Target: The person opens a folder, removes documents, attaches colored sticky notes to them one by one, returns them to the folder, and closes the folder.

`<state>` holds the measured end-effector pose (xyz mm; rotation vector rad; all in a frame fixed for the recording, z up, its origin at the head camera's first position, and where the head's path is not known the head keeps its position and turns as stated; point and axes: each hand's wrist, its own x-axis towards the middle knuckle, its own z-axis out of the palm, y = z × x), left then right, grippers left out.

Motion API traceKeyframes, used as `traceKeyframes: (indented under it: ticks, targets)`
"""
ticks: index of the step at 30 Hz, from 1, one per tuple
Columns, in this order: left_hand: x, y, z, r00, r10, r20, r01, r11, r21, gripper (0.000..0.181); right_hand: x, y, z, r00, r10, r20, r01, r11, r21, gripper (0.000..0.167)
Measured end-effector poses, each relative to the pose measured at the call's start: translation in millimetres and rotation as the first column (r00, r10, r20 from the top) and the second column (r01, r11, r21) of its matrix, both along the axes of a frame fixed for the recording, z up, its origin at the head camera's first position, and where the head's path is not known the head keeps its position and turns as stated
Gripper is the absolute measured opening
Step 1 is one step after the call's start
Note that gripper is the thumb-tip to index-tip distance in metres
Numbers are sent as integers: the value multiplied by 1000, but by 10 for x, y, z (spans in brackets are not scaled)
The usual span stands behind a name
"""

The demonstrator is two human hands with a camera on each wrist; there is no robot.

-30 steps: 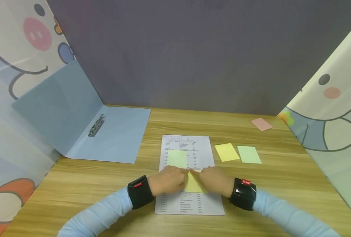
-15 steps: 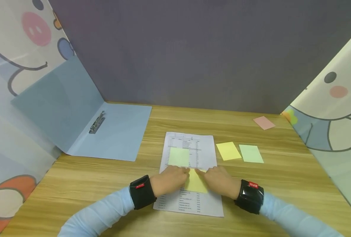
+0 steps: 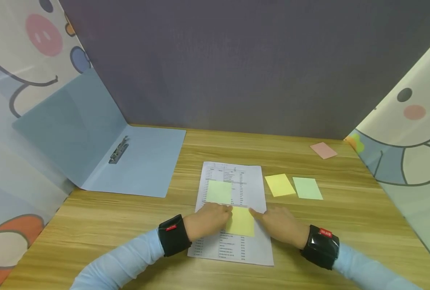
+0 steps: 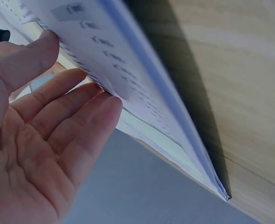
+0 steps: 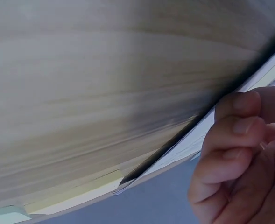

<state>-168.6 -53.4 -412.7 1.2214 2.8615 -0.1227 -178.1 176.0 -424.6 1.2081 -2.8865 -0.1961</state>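
Observation:
A yellow sticky note (image 3: pixel 242 224) lies on the lower half of a stack of printed paper (image 3: pixel 252 189). My left hand (image 3: pixel 209 218) rests at the note's upper left, fingertips touching the paper; in the left wrist view its fingers (image 4: pixel 94 135) are slightly bent, with nothing gripped. From the right, my right hand (image 3: pixel 283 225) touches the note's upper right corner with an extended index finger. Its other fingers (image 5: pixel 223 163) are loosely curled and hold nothing in the right wrist view. A pale green sticky note (image 3: pixel 219 191) sits higher on the page.
An open blue folder (image 3: pixel 147 161) with a metal clip (image 3: pixel 118 151) stands at the left. Right of the paper lie another yellow note (image 3: pixel 280 185) and a light green note (image 3: pixel 307 188). A pink note (image 3: pixel 323 150) is farther back, before the grey panel (image 3: pixel 218 72).
My right hand has slid rightward along the note's top edge, away from the left hand, uncovering more yellow. The left hand stays at the note's upper left. The head view has shifted slightly.

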Motion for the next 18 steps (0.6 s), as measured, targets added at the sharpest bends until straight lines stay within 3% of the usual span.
traceKeyframes:
  ticks: [7, 13, 18]
  targets:
    - [-27, 10, -3, 999, -31, 40, 30, 999, 26, 26, 4, 36, 3, 1000, 12, 0, -12, 999, -30, 40]
    - [-52, 145, 28, 992, -57, 113, 57, 998, 12, 32, 14, 27, 8, 999, -6, 45, 8, 999, -45, 40]
    - [-53, 295, 36, 993, -89, 79, 92, 995, -34, 33, 18, 8, 19, 1000, -1, 29, 2, 999, -44, 40]
